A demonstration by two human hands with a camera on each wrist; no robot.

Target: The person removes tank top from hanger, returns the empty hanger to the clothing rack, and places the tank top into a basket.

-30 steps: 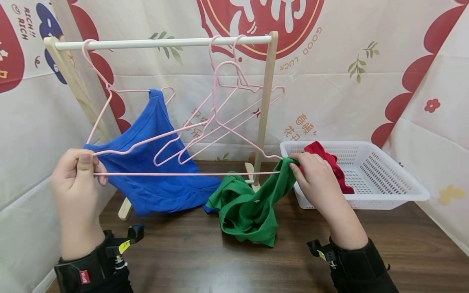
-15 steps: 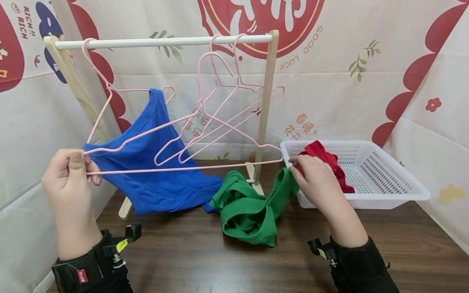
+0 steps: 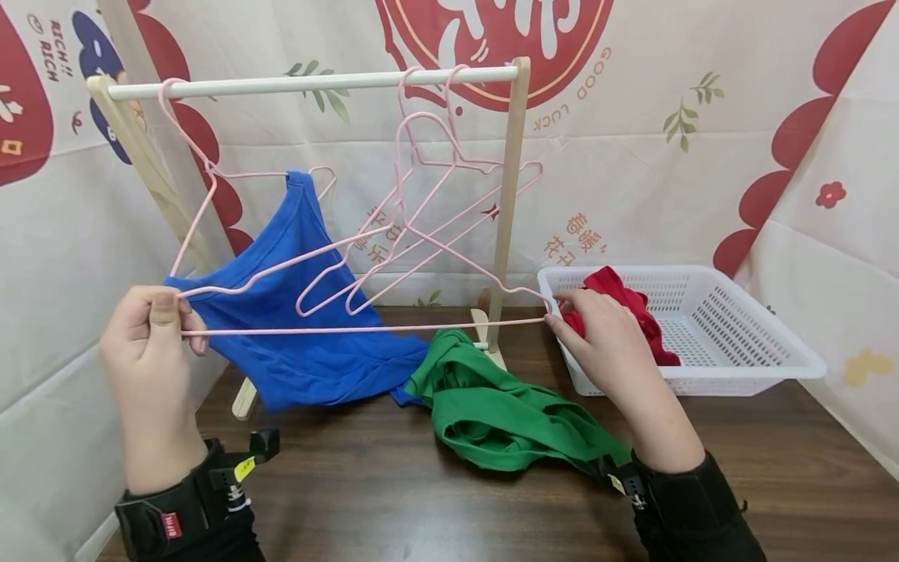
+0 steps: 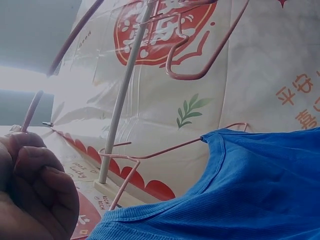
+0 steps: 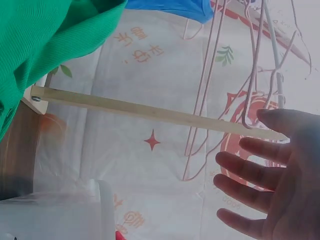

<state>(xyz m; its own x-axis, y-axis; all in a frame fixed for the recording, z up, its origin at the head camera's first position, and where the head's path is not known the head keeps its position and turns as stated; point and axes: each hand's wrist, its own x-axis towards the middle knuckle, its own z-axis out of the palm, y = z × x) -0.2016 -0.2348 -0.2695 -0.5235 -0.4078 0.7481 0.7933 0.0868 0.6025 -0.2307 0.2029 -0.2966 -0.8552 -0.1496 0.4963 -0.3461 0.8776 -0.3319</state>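
Note:
My left hand (image 3: pixel 151 343) grips one end of a pink clothes hanger (image 3: pixel 365 330), thumb against the wire; the same hand (image 4: pixel 40 185) shows curled in the left wrist view. At the hanger's other end is my right hand (image 3: pixel 597 336). In the right wrist view that hand (image 5: pixel 280 175) has its fingers spread, with the thumb tip right beside the hanger's bend. Below lies a crumpled green garment (image 3: pixel 506 421) on the table, stretching to my right wrist. Behind the held hanger, a blue garment (image 3: pixel 309 359) hangs from another pink hanger (image 3: pixel 204 160) on the rack.
A small rack (image 3: pixel 309 81) with a white rail and wooden legs stands at the back, two more pink hangers (image 3: pixel 485 164) on its right end. To the right is a white basket (image 3: pixel 744 382) with a red garment (image 3: pixel 625 312) in it. A printed cloth backdrop surrounds the table (image 3: pixel 393 507).
The green garment has slipped off the hanger's right end and away from my right fingers, and its end now lies by my right wrist. The hanger shifted left, then back right.

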